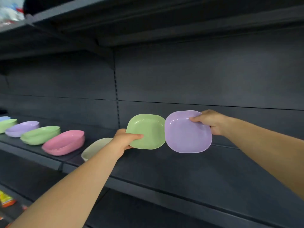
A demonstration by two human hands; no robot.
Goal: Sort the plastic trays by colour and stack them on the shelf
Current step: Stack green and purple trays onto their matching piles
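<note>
While both arms are stretched toward the dark shelf (181, 170), a tray is gripped in each hand above its surface. The green tray (146, 131) is pinched at its near left edge by the left hand (124, 139): the thumb lies curled over the rim, and the other fingers are hidden beneath the tray. The purple tray (187, 131) is held at its upper right corner by the right hand (212, 121), the thumb pressed onto the inner face and the remaining fingers concealed behind it. The two trays are tilted toward the camera, and their facing edges are touching or very nearly so; which cannot be told.

A cream tray (95, 148) is seen on the shelf just left of the left wrist, its right part covered by the forearm. Further left, a pink stack (65, 143), a green stack (40, 134) and a purple stack (22, 128) are set in a row; the number of trays in each cannot be made out. At the far left, another green tray (7, 125) and a blue one (4, 118) are cut off by the frame edge.

Blurred packaged goods (11, 10) are seen on the upper shelf at top left, and an orange-yellow packet (6, 199) at bottom left is cropped. No writing or brand can be read anywhere.
</note>
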